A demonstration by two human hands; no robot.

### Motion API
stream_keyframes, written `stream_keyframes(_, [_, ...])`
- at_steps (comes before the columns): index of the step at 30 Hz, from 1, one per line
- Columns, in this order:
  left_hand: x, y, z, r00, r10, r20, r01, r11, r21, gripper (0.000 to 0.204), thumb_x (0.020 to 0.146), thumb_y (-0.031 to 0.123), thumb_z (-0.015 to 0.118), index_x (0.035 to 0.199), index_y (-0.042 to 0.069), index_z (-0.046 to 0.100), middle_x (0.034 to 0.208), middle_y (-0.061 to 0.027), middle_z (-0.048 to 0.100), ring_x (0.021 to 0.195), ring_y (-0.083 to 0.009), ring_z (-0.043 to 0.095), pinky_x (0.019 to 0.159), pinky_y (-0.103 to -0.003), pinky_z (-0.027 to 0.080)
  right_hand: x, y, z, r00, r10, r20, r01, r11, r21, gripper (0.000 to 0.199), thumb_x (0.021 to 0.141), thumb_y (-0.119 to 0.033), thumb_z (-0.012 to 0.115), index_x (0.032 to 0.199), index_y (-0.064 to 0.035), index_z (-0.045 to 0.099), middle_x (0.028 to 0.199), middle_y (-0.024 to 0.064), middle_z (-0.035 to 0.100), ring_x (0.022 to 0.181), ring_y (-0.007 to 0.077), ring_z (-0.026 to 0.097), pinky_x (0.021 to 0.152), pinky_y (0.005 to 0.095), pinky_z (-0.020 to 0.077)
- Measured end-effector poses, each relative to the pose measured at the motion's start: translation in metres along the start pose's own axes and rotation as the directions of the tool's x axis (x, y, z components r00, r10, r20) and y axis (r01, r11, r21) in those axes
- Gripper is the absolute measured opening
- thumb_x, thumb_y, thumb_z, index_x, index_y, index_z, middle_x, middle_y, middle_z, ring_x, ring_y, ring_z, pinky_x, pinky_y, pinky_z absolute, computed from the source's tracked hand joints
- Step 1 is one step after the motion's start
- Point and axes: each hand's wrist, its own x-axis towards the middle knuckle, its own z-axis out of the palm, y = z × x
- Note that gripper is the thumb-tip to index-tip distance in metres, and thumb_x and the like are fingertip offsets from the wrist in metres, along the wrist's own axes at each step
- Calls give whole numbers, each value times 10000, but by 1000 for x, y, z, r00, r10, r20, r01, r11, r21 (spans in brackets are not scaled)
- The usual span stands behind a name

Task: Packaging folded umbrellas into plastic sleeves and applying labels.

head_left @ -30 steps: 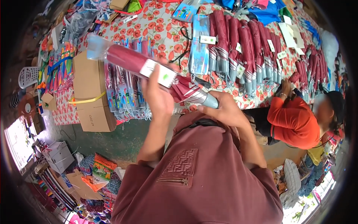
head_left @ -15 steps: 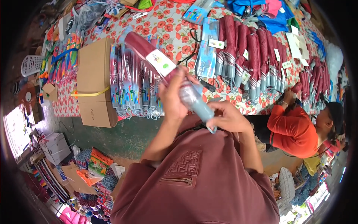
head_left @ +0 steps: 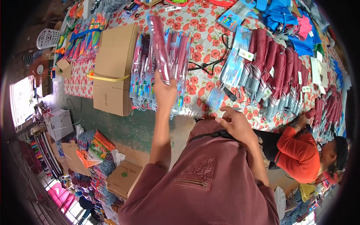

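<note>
My left hand [head_left: 165,92] is closed around the lower end of a maroon folding umbrella [head_left: 159,45] in a clear plastic sleeve. The umbrella is over a row of packaged umbrellas [head_left: 137,69] on the table, tilted slightly to the left; whether it touches them I cannot tell. By the table's near edge, my right hand [head_left: 240,125] holds nothing that I can see, its thumb and fingers apart. A small blue, see-through piece of plastic [head_left: 215,98] lies just beyond it. Farther right are unpackaged maroon umbrellas [head_left: 279,73] with grey handles and white tags.
A flat cardboard box [head_left: 112,71] with a yellow strap stands left of the packaged row. Blue printed sleeves [head_left: 236,56] and a black cord [head_left: 205,66] lie on the flowered tablecloth [head_left: 202,22]. A co-worker in an orange-red top [head_left: 298,152] works at the right.
My left hand has carried the umbrella left to the packaged row, turning it more upright. My right hand has let go of its handle end. The view has shifted, so the table appears farther right.
</note>
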Motion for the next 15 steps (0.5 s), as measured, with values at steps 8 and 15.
stream_keyframes(8, [36,-71,-43,925,337,-175,-164,769,617,448,912,156,665,1308,-32,579,1010,-174,719,868,-304,661,820,-377,517,9,9,0,996,69,49,-60,984,-170,425,920,-240,721,1246,13,617,889,125,709,722,276,645,685,371,505])
stream_keyframes(15, [-11,-43,50,910,25,415,-113,975,191,251,954,216,610,1054,-6,668,875,-127,719,706,-312,662,675,-361,529,7,19,4,995,96,-4,-94,968,-232,445,919,-267,713,1266,-4,616,901,135,716,754,308,660,697,391,509])
